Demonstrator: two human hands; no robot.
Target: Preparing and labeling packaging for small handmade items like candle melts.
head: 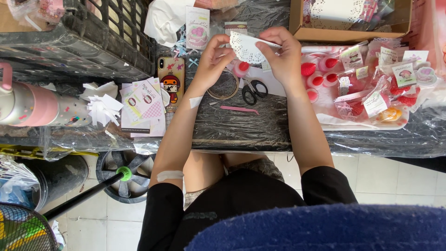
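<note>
While pinched between left hand [214, 55] and right hand [282, 52], white lace-edged paper doily [247, 48], folded, scalloped.

1. The person wore a black top whose short sleeves [160, 204] ended at about the elbow, leaving both forearms bare.
2. A small white plaster [195, 102] was stuck near the left wrist.
3. A second, pale strip of plaster [169, 175] sat just above the left sleeve's edge.
4. The left hand [214, 56] and right hand [282, 53] were bare, with no rings visible.
</note>
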